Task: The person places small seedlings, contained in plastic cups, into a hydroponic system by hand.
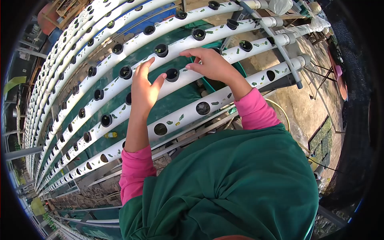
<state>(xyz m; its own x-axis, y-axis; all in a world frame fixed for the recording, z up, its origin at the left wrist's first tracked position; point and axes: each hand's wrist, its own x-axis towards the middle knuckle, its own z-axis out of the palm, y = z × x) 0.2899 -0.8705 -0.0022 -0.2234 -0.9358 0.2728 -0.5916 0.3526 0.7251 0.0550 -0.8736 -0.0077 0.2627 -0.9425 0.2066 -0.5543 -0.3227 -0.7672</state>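
Over the white growing pipes, both my hands are raised with nothing in them. My left hand (145, 91) is open, thumb apart from the fingers, just left of a black net pot (172, 75) with a small seedling. To the right of that pot, my right hand (210, 66) is also open, its fingers pointing left. Another black net pot (161, 50) with a green seedling sits in the pipe behind, between the two hands. On the nearest white pipe (186, 113) are round holes without pots, one of them a dark hole (160, 129), with leaf scraps lying around them.
Several more white pipes with potted seedlings run side by side to the far left. A grey crossbar pipe (276, 44) lies over their right ends. Green sheeting (180, 98) shows beneath, with a yellow-labelled bottle (111, 135) on it. A yellowish hose (282, 110) curves at my right.
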